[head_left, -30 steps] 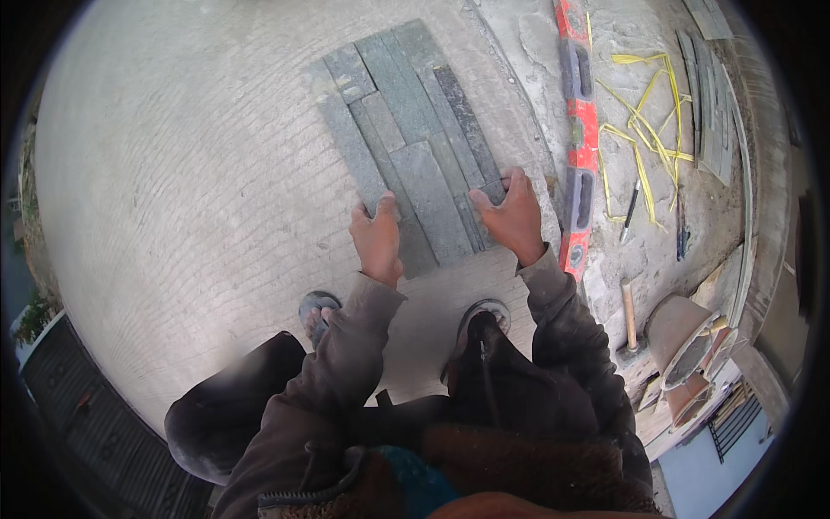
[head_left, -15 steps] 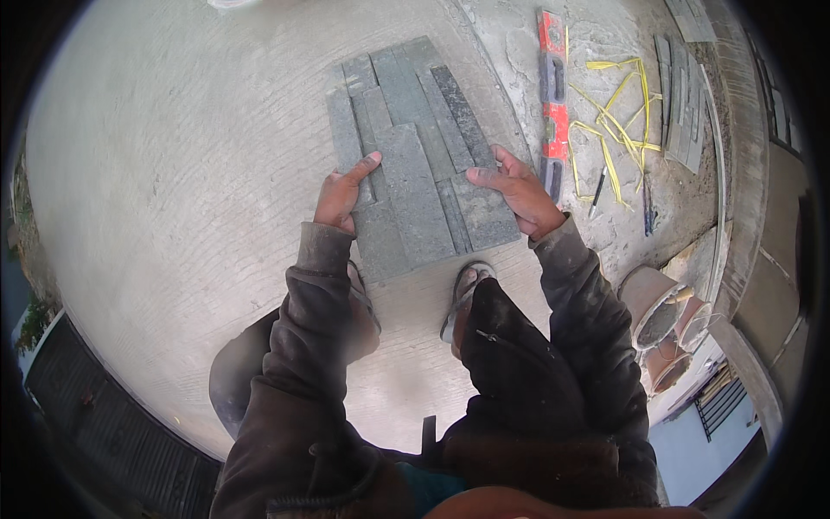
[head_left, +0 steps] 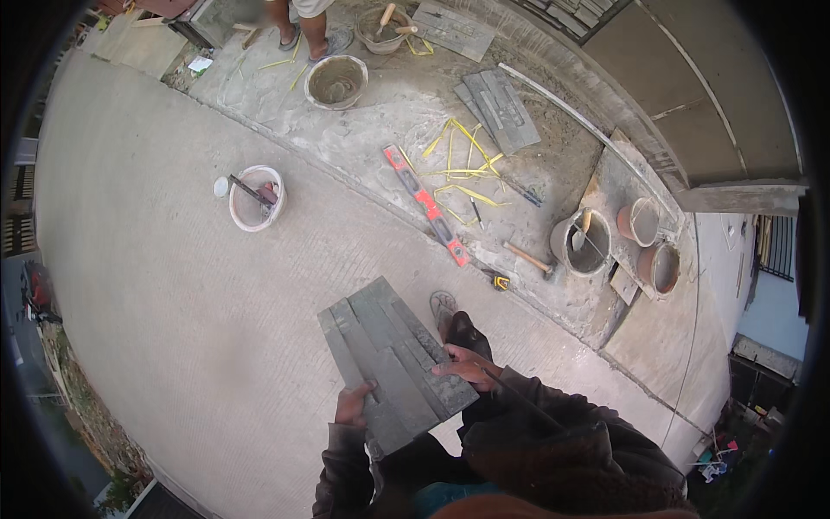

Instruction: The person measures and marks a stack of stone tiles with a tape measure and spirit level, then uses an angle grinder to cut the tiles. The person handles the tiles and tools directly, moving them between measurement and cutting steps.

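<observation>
A grey stone cladding panel point(head_left: 393, 359), made of stepped rectangular strips, is held in front of me at a slant. My left hand point(head_left: 353, 404) grips its left edge, the thumb lying over the top face. At the right edge my right hand point(head_left: 467, 367) is closed round the panel with the thumb on top. The fingers beneath the panel are hidden in both hands. My sandalled foot point(head_left: 443, 304) shows just past the panel's right side.
To the right lie a red spirit level point(head_left: 425, 204), yellow strapping point(head_left: 467, 192), a hammer point(head_left: 527, 258) and a tape measure point(head_left: 500, 282). More panels point(head_left: 510, 117) rest behind. Buckets stand around, one white point(head_left: 251, 227), one of mortar point(head_left: 335, 105). Another person's legs point(head_left: 311, 26) are at the back.
My view has swung round, bringing buckets, hammer and another person's legs into sight. The panel stays in both hands, now lower in the picture and tilted differently.
</observation>
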`<action>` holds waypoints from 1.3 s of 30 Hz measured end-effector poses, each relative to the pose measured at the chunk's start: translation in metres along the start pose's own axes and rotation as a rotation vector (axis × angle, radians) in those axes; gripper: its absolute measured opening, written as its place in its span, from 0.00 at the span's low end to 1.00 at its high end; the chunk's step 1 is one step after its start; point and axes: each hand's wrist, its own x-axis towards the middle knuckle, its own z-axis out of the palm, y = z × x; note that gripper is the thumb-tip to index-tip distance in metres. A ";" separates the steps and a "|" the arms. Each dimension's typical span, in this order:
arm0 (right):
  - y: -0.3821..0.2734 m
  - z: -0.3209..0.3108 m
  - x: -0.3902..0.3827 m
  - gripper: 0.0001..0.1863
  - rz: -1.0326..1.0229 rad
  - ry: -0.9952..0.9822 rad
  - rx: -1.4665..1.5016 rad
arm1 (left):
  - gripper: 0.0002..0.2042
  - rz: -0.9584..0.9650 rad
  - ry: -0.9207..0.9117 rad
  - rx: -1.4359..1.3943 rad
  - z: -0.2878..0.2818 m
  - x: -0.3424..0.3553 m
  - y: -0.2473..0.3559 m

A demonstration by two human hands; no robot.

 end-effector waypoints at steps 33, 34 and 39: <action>0.438 0.163 -0.593 0.15 -0.863 0.826 -0.162 | 0.33 0.562 0.237 2.252 -0.018 -0.146 -0.113; 0.462 0.158 -0.608 0.16 -0.880 0.841 -0.095 | 0.33 0.519 0.275 2.261 0.000 -0.151 -0.140; 0.535 0.124 -0.677 0.17 -0.844 0.919 0.128 | 0.35 0.458 0.334 2.277 0.103 -0.168 -0.259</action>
